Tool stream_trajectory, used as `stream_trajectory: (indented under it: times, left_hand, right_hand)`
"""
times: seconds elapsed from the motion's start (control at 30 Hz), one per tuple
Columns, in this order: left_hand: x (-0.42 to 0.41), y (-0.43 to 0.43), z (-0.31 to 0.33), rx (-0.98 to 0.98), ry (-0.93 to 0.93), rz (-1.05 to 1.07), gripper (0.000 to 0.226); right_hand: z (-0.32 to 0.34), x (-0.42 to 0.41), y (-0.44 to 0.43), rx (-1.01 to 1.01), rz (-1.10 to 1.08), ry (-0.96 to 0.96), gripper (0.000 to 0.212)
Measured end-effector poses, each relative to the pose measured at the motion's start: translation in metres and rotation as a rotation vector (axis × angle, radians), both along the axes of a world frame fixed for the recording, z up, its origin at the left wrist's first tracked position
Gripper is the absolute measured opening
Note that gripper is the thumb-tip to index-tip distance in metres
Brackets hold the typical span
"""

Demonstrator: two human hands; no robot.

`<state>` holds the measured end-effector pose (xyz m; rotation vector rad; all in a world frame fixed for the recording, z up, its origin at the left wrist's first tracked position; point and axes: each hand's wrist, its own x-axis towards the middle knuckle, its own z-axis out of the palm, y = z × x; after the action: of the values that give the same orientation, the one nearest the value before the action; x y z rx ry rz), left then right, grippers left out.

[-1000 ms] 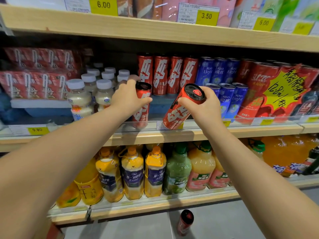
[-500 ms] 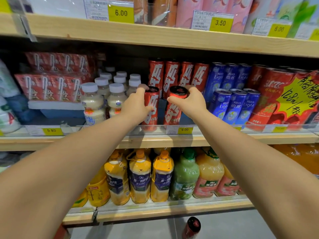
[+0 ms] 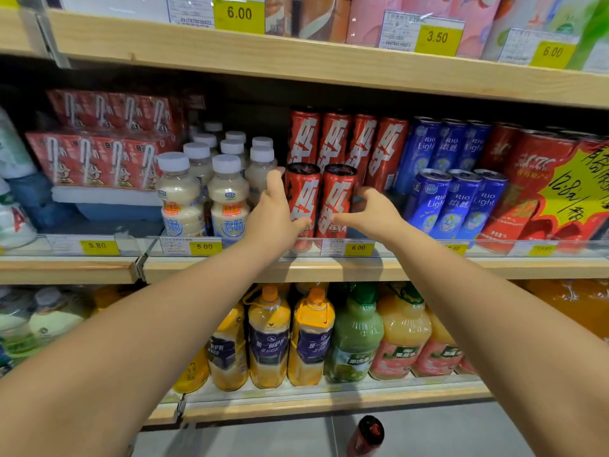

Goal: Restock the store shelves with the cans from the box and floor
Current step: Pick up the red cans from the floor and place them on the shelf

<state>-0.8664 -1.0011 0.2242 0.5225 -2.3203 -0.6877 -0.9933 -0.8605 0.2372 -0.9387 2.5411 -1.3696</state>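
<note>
Two red cans with white lettering stand upright, side by side, at the front of the middle shelf (image 3: pixel 211 270). My left hand (image 3: pixel 275 214) wraps the left red can (image 3: pixel 301 192), fingers on its left side and thumb across its front. My right hand (image 3: pixel 370 214) curls round the right red can (image 3: pixel 336 196), thumb on its front and fingers at its right side. Behind them stands a raised row of several matching red cans (image 3: pixel 346 140). One more red can (image 3: pixel 366 438) lies on the grey floor below the bottom shelf.
White-capped milky bottles (image 3: pixel 179 199) stand close on the left of the cans, blue cans (image 3: pixel 451 199) close on the right. Red cartons (image 3: pixel 99 156) sit far left, large red cans with a yellow sign (image 3: pixel 573 189) far right. Juice bottles (image 3: pixel 268 338) fill the shelf below.
My right hand has tipped its tilted can upright and set it on the shelf beside the left can. Both cans now stand at the shelf front. The view has moved closer.
</note>
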Motion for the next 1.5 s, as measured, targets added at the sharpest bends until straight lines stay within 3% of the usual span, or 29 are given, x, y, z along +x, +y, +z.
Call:
stream_trajectory:
  times: [0.43,0.53,0.67,0.73,0.83,1.07,1.2,1.37,1.5]
  left_hand:
    - [0.002,0.006,-0.007,0.000,-0.045,0.074,0.064]
    - [0.004,0.012,-0.005,0.088,-0.036,0.040,0.062]
    - [0.022,0.036,-0.017,0.183,0.207,-0.010,0.035]
    - [0.035,0.053,-0.032,0.409,0.279,-0.114,0.022]
    - [0.050,0.077,-0.070,0.702,0.175,-0.231,0.017]
    - [0.055,0.133,-0.179,0.925,-0.139,-0.213,0.015]
    - [0.052,0.162,-0.249,1.024,-0.335,-0.188,0.011]
    - [0.036,0.200,-0.322,1.036,-0.443,-0.052,0.018]
    - [0.019,0.218,-0.355,0.850,-0.522,-0.039,0.032]
  right_hand:
    - [-0.007,-0.007,-0.006,0.102,0.032,0.024,0.063]
    - [-0.010,0.003,-0.005,0.103,0.008,0.037,0.066]
    - [-0.023,0.042,0.016,-0.223,-0.090,0.132,0.056]
    - [-0.040,0.065,0.037,-0.424,-0.125,0.180,0.035]
    - [-0.080,0.095,0.077,-0.557,-0.157,0.075,0.018]
    - [-0.204,0.133,0.174,-0.552,-0.362,-0.136,0.032]
    - [-0.264,0.151,0.229,-0.426,-0.481,-0.206,0.033]
    - [-0.321,0.173,0.281,-0.285,-0.582,-0.343,0.028]
    - [-0.353,0.182,0.309,-0.240,-0.662,-0.427,0.023]
